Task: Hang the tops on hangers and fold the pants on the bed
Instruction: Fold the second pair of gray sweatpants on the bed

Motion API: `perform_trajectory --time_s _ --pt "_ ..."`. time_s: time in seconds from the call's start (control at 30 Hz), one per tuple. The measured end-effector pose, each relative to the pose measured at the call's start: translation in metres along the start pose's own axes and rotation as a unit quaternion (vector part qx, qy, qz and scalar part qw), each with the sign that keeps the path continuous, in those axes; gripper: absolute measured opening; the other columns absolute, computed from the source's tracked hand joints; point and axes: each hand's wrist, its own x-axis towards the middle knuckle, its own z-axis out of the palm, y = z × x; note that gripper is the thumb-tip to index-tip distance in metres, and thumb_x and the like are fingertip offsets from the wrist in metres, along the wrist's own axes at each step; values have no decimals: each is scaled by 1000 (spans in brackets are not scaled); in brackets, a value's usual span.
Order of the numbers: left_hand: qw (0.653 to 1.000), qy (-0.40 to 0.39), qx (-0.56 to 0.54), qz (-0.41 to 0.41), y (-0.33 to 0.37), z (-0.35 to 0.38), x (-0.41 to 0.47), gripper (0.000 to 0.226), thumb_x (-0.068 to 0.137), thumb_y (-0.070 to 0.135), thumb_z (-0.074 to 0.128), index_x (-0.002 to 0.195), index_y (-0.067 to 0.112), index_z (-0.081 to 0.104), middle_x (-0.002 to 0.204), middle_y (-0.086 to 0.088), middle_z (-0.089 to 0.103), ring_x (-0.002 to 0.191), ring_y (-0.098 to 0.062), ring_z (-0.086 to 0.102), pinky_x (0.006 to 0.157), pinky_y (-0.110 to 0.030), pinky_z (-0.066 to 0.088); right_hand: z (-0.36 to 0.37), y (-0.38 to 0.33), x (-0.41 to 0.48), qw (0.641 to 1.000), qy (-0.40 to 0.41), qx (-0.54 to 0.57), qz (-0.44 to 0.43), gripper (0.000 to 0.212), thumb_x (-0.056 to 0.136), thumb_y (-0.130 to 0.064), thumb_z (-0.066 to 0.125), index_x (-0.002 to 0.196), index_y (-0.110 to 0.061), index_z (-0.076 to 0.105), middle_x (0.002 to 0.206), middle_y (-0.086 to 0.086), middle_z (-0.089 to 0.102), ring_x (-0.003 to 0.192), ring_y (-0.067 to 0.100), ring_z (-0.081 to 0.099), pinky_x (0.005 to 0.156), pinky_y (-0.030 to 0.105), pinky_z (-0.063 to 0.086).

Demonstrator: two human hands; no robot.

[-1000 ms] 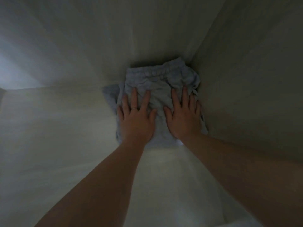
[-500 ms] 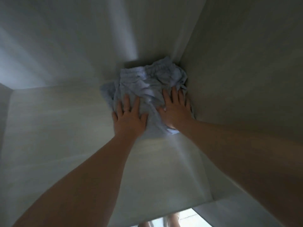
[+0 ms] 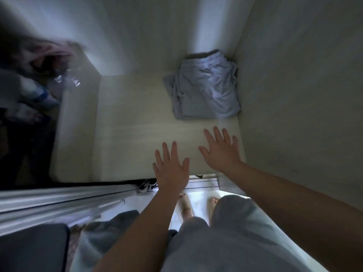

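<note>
Two empty grips are seen, left hand (image 3: 170, 169) and right hand (image 3: 221, 152) spread open above the shelf (image 3: 127, 124) front, with the folded pants (image 3: 206, 89) lying in its back right corner (against the wall (image 3: 294, 95)), so stowing is judged done and another garment must be fetched.

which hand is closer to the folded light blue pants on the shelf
The right hand, spread open beside the side wall, is closer to the pants. The left hand is further back, its wrist past the front edge of the shelf.
</note>
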Motion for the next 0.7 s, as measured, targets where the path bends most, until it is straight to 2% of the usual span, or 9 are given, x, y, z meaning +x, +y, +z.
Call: perform_trajectory --time_s 0.3,0.53,0.7 --pt "995 104 7 12 -10 -26 -117 69 102 55 35 161 34 4 169 0 -10 154 -31 -10 123 -54 8 -30 -15 -91 993 29 34 -111 66 100 -61 28 158 -40 5 169 -7 -4 154 23 -9 121 55 -5" --pt "977 201 -7 -67 12 3 -216 66 103 57 32 160 36 5 169 3 -4 155 -28 -6 125 -51 7 -24 18 -163 961 12 -14 -275 64 100 -60 27 157 -41 7 169 -8 -1 154 22 -6 121 56 -1" --pt "958 216 -49 -183 26 57 -303 67 99 61 24 158 41 -2 168 7 -10 155 -24 -10 124 -50 6 -9 53 -210 928 -19 -44 -370 65 100 -61 27 158 -41 6 168 -10 -1 154 21 -5 121 54 0"
